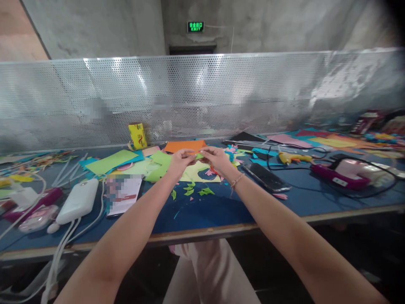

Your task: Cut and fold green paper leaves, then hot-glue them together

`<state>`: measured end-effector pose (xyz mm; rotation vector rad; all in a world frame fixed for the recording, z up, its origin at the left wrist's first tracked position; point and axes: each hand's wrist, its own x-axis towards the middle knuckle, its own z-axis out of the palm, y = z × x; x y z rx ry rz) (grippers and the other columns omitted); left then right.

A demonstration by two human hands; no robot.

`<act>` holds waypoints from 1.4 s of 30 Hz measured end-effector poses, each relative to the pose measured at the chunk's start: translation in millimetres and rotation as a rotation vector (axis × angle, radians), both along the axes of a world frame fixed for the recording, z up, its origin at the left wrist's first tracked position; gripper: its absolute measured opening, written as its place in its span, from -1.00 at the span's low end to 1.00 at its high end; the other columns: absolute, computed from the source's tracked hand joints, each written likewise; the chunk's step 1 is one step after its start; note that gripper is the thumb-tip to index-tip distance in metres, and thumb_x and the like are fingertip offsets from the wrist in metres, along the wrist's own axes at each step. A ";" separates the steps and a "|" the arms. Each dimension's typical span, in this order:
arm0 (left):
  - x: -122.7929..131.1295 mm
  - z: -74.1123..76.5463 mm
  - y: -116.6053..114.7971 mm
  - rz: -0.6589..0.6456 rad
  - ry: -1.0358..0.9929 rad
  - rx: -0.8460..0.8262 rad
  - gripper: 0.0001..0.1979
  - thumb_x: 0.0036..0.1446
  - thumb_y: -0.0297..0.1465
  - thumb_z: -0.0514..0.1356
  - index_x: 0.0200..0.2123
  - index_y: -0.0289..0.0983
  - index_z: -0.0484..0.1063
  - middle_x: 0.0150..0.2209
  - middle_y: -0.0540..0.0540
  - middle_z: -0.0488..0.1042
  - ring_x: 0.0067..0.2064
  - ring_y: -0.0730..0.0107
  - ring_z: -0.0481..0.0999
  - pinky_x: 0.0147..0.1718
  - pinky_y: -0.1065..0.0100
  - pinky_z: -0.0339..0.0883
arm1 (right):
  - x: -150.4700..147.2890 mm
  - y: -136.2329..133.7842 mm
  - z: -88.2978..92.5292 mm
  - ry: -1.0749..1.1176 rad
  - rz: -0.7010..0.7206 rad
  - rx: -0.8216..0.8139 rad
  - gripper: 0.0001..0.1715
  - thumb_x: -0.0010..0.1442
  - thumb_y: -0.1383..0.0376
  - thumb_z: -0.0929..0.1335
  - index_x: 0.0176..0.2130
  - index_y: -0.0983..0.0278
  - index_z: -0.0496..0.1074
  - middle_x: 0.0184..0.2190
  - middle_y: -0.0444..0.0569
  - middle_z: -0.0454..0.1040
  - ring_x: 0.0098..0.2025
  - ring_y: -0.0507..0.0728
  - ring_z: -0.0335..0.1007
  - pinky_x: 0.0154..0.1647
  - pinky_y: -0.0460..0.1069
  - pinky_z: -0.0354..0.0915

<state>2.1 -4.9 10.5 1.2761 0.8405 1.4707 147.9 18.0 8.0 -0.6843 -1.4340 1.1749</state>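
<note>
Head-worn view, forward and down, near table (218,215), perforated screen (190,90) beyond

Left forearm (139,219) and right forearm (275,215) extend across the front edge of the bench (209,217), converging toward its rear edge. Left hand (180,162) and right hand (219,159): close together, digits bent in a pinch grip.

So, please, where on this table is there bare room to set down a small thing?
Mostly bare: the blue tabletop between the green scraps and the front edge; also a narrower strip between the dark phone and that edge. Crowded: the back, under coloured paper, and the front left, with the white power bank and lit phone.
</note>
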 end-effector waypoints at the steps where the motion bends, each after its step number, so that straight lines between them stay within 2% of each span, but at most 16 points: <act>1: -0.1 -0.2 0.4 0.023 0.001 0.005 -0.76 -0.26 -0.40 0.31 -0.43 -0.33 0.40 -0.55 -0.02 0.44 -0.49 0.47 0.44 -0.32 0.29 0.33 | 0.0 -0.6 0.2 0.015 0.012 -0.005 -0.73 -0.16 0.22 0.42 -0.38 0.26 0.41 -0.50 -0.16 0.42 -0.45 0.00 0.39 -0.29 -0.01 0.37; 7: -0.3 -1.9 2.5 0.074 -0.033 -0.012 -0.80 -0.24 -0.38 0.30 -0.49 -0.34 0.39 -0.56 -0.01 0.43 -0.52 0.48 0.44 -0.33 0.29 0.35 | 0.6 -2.5 1.2 -0.024 0.055 0.022 -0.73 -0.17 0.30 0.40 -0.35 0.28 0.38 -0.42 -0.11 0.44 -0.39 0.01 0.41 -0.26 -0.02 0.35; 16: 1.6 -2.4 1.4 0.016 -0.055 -0.046 -0.82 -0.23 -0.42 0.29 -0.48 -0.33 0.38 -0.53 -0.03 0.43 -0.50 0.46 0.45 -0.30 0.26 0.33 | 1.6 -1.1 0.2 -0.145 -0.059 0.083 -0.73 -0.15 0.28 0.40 -0.35 0.29 0.36 -0.46 -0.10 0.43 -0.42 -0.01 0.37 -0.33 -0.03 0.37; 24: 2.1 2.1 -3.1 -0.029 -0.177 -0.114 -0.84 -0.21 -0.42 0.28 -0.54 -0.36 0.37 -0.50 -0.05 0.44 -0.45 0.50 0.43 -0.20 0.26 0.30 | 1.4 -1.1 1.6 -0.166 -0.183 0.111 -0.79 -0.13 0.26 0.38 -0.41 0.29 0.37 -0.43 -0.08 0.42 -0.40 0.02 0.37 -0.31 -0.01 0.36; 28: 1.3 2.9 -4.7 -0.062 -0.151 -0.116 -0.84 -0.25 -0.45 0.30 -0.54 -0.36 0.38 -0.47 -0.06 0.45 -0.42 0.52 0.41 -0.19 0.29 0.28 | 0.7 -1.9 2.6 -0.159 -0.178 0.101 -0.81 -0.14 0.27 0.38 -0.42 0.28 0.38 -0.45 -0.09 0.43 -0.38 0.03 0.38 -0.28 -0.01 0.35; 37: 2.1 -5.8 3.8 0.020 -0.043 -0.050 -0.78 -0.32 -0.43 0.32 -0.51 -0.35 0.39 -0.51 -0.02 0.42 -0.42 0.51 0.40 -0.25 0.34 0.28 | 0.5 -2.6 2.5 -0.161 -0.141 0.083 -0.77 -0.12 0.29 0.38 -0.35 0.30 0.43 -0.46 -0.07 0.44 -0.43 0.01 0.37 -0.27 0.02 0.37; 42: -0.2 -10.1 9.0 0.096 0.006 0.022 -0.75 -0.32 -0.45 0.31 -0.45 -0.33 0.40 -0.48 -0.01 0.42 -0.44 0.51 0.39 -0.34 0.38 0.25 | 0.7 -6.1 4.8 -0.216 -0.169 0.136 -0.77 -0.12 0.33 0.36 -0.34 0.29 0.42 -0.33 -0.04 0.43 -0.43 -0.01 0.36 -0.33 -0.02 0.38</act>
